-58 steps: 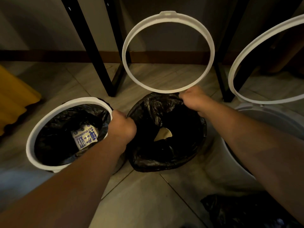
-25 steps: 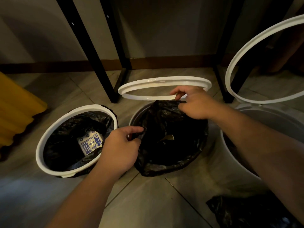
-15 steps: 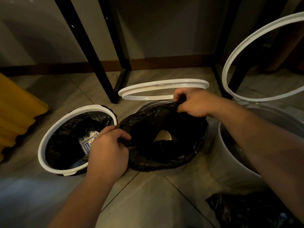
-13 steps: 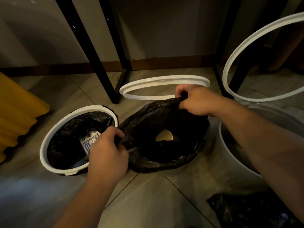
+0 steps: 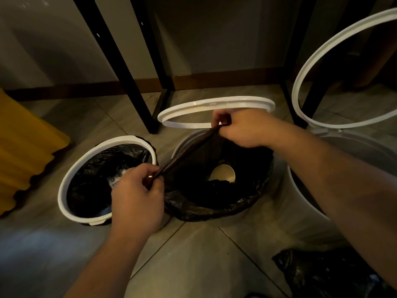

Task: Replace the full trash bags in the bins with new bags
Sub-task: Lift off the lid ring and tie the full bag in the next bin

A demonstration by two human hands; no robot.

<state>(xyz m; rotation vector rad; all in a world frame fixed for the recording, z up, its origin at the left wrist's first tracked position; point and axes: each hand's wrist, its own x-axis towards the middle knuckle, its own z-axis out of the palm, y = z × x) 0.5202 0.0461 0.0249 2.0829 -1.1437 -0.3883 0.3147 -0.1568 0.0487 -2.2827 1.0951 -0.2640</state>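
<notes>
Black trash bag (image 5: pixel 217 190) edge pinched taut by left hand (image 5: pixel 137 196) and right hand (image 5: pixel 245 127), middle bin (image 5: pixel 182 143) beneath, ring lid (image 5: pixel 184 112) tilted behind

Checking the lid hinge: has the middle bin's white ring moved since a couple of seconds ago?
Yes. The ring has swung down: it stood upright across the baseboard, now it lies nearly flat below it.
</notes>
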